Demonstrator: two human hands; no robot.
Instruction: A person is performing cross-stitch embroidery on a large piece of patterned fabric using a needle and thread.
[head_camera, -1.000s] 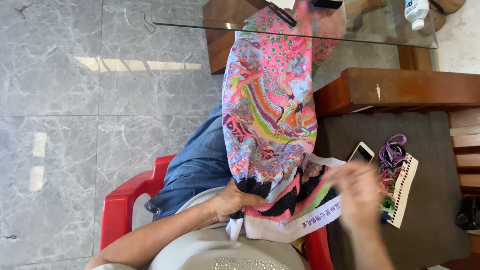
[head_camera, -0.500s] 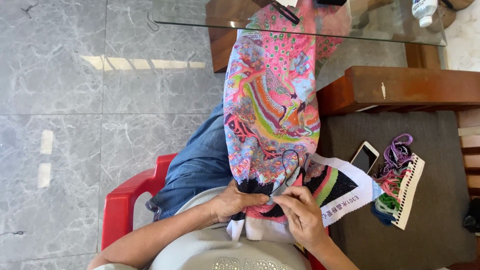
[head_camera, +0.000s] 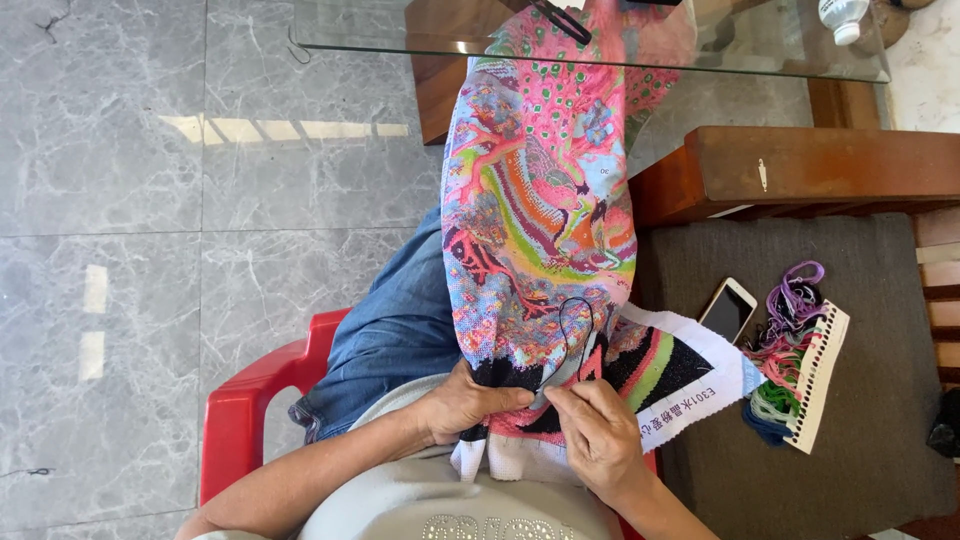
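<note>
The multicoloured cross-stitch cloth (head_camera: 545, 230) lay draped over the lap – soft, light, floppy; left hand (head_camera: 468, 402) pinched its near edge, right hand (head_camera: 598, 432) held dark thread (head_camera: 568, 335) – best gripped there

Blue denim trousers (head_camera: 395, 330) beside the red plastic chair (head_camera: 250, 400), a pale grey top (head_camera: 450, 505) with a small studded pattern, forearms bare
</note>
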